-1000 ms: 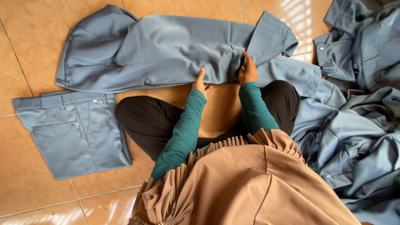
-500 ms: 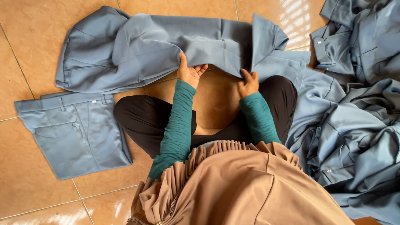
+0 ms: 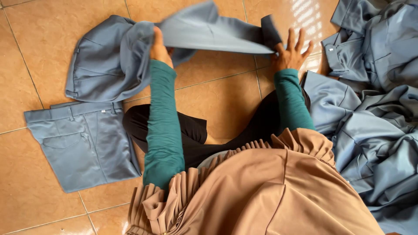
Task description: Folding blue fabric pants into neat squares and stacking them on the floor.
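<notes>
Both hands are up on the grey-blue trousers (image 3: pixel 209 32), which are lifted off the tiled floor (image 3: pixel 217 95) mid-fold. The left hand (image 3: pixel 160 45) has its fingers curled tight round the fabric near the middle, while the right hand (image 3: pixel 291 52) is spread wide, fingers fanned, with the leg end pinched at the thumb (looks that way, anyway). A folded pair (image 3: pixel 82 143) lies flat on the left, and a messy pile of the same garments (image 3: pixel 374 100) sits on the right.
</notes>
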